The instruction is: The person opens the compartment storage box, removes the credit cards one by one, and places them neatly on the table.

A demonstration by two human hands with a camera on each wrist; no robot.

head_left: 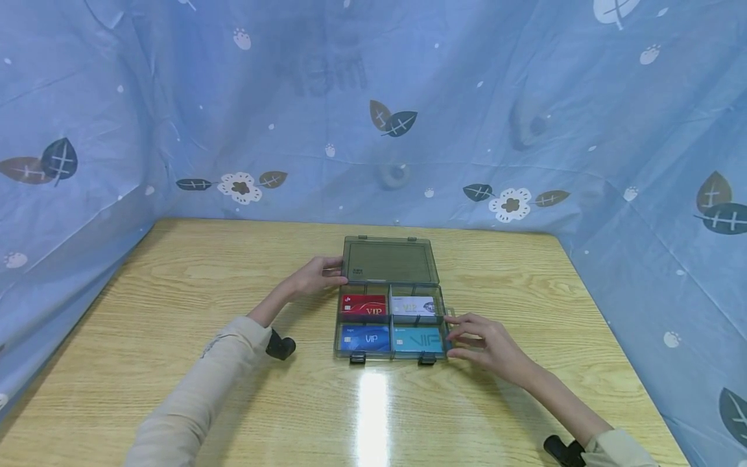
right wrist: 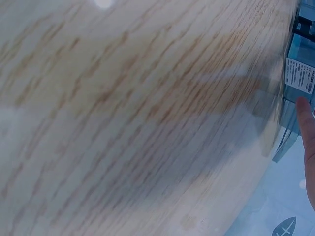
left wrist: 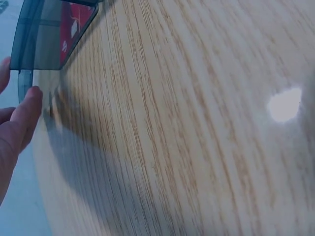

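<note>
A smoky see-through plastic box [head_left: 390, 356] lies on the table with its lid [head_left: 390, 261] laid back, away from me. Its compartments hold a red card [head_left: 357, 302] at back left, a white card [head_left: 408, 305] at back right, a blue card [head_left: 363, 338] at front left and a teal card [head_left: 415, 338] at front right. My left hand [head_left: 315, 275] touches the left edge near the hinge, fingers loosely extended. At the right wall, the fingertips of my right hand [head_left: 489, 342] rest against the box. The right wrist view shows one finger [right wrist: 307, 132] beside a printed label [right wrist: 299, 76].
Two black latches [head_left: 358, 358] hang at the box's front edge. The wooden table [head_left: 233, 246] carries a bright light reflection in front of the box. A blue patterned curtain [head_left: 327, 130] encloses the back and sides. A black wrist camera [head_left: 281, 346] sits under the left forearm.
</note>
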